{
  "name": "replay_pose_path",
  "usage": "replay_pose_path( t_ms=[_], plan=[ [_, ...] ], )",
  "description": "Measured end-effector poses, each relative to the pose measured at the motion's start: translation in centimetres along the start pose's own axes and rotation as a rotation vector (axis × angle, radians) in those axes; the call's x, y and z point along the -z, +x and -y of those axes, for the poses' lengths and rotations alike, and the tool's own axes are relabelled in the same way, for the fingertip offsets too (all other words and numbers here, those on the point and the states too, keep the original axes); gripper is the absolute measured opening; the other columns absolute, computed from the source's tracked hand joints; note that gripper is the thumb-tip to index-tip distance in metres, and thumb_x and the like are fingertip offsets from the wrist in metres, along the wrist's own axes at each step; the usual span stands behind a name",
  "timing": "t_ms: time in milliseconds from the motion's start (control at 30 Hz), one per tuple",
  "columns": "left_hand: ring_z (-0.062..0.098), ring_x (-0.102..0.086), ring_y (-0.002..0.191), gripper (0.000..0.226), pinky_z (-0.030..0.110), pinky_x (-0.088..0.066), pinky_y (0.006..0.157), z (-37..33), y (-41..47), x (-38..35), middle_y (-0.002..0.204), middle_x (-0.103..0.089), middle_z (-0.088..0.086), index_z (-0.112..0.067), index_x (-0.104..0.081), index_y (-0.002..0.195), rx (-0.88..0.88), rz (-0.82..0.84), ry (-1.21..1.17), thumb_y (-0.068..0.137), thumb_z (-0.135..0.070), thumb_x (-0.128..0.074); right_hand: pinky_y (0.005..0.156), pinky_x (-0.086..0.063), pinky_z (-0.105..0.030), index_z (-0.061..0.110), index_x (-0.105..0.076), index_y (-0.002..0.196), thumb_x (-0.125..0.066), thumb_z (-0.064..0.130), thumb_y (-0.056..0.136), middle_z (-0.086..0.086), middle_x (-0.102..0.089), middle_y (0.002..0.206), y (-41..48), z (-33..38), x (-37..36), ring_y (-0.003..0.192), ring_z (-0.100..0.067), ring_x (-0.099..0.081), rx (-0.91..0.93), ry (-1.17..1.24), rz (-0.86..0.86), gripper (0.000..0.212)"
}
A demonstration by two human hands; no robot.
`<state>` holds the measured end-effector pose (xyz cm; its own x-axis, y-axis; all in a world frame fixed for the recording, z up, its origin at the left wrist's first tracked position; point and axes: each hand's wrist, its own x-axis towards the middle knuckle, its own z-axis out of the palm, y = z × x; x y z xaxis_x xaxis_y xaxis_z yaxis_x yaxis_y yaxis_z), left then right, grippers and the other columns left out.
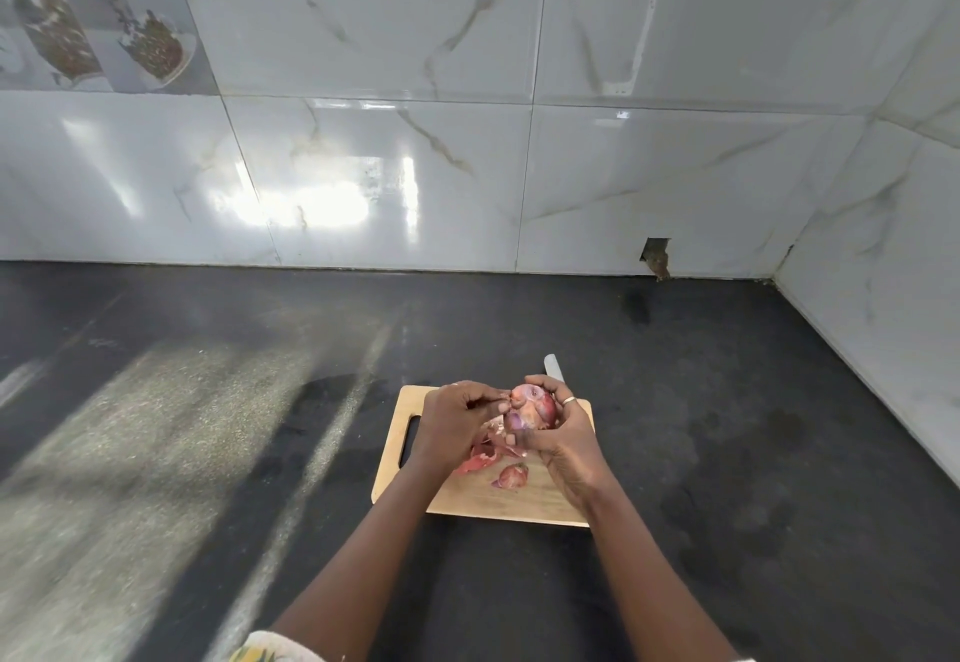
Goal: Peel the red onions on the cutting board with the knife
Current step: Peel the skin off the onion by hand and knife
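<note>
The right hand [563,440] cups a red onion [535,409] above the wooden cutting board [519,500], fingers curled round it to steady it, with what looks like the knife [554,368] jutting beyond its knuckles. The left hand [454,422], just beside, pinches loose skin at the onion's top, seemingly to strip it. Peeled skins [511,475] lie on the board beneath both hands.

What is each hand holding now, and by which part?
The right hand cups a red onion around its side, with the knife apparently behind it. The left hand pinches loose skin at the onion's top.
</note>
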<state>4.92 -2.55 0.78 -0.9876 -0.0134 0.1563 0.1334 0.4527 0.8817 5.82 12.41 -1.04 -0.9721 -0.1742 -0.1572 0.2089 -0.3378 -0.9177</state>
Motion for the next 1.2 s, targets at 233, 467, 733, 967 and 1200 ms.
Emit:
replay_pose_path(
  t_ms=[233,467,733,967,1200],
  plan=[
    [0.013,-0.067,0.076,0.015,0.016,-0.048,0.069,-0.5,-0.3,-0.1,0.085,-0.074,0.005,-0.007,-0.074,0.092,-0.158,-0.059,0.219,0.079,-0.014,-0.07,0.074,-0.057,-0.042,0.012,-0.056,0.115,-0.065,-0.03,0.061,-0.011,-0.066,0.099,0.0,-0.2,0.0,0.085,-0.024,-0.064,0.008,0.055,-0.01,0.069],
    [0.017,-0.061,0.073,0.016,0.017,-0.043,0.066,-0.4,-1.1,-1.3,0.084,-0.07,0.01,-0.002,-0.069,0.093,-0.122,-0.112,0.313,0.081,-0.012,-0.063,0.065,-0.059,-0.032,0.01,-0.055,0.116,-0.061,-0.033,0.062,-0.015,-0.066,0.098,-0.4,-0.4,-0.4,0.079,-0.023,-0.067,0.021,0.125,-0.006,0.068],
    [0.009,-0.051,0.07,0.012,0.01,-0.04,0.064,-0.9,-1.6,-1.6,0.083,-0.069,0.011,0.0,-0.067,0.09,-0.063,-0.131,0.2,0.081,-0.008,-0.063,0.057,-0.058,-0.029,0.01,-0.058,0.11,-0.047,-0.037,0.067,-0.017,-0.063,0.092,-0.7,-0.4,-0.7,0.07,-0.021,-0.066,0.013,0.292,0.003,0.065],
    [0.008,-0.057,0.07,0.014,0.007,-0.038,0.059,-0.7,-1.3,-1.7,0.081,-0.07,0.002,-0.006,-0.07,0.09,0.051,-0.219,0.112,0.08,-0.017,-0.068,0.055,-0.057,-0.026,0.009,-0.057,0.111,-0.043,-0.033,0.064,-0.014,-0.067,0.08,-1.0,0.0,-1.0,0.061,-0.018,-0.066,-0.014,0.511,0.039,0.065],
    [0.013,-0.06,0.064,0.015,0.027,-0.048,0.061,-0.7,-1.2,-2.0,0.068,-0.066,-0.002,-0.013,-0.067,0.073,0.27,-0.275,-0.17,0.081,-0.025,-0.067,0.075,-0.06,-0.041,0.009,-0.057,0.11,-0.036,-0.03,0.064,-0.019,-0.07,0.094,-1.0,-0.1,-1.1,0.082,-0.029,-0.071,-0.036,0.658,0.075,0.064]
  ],
)
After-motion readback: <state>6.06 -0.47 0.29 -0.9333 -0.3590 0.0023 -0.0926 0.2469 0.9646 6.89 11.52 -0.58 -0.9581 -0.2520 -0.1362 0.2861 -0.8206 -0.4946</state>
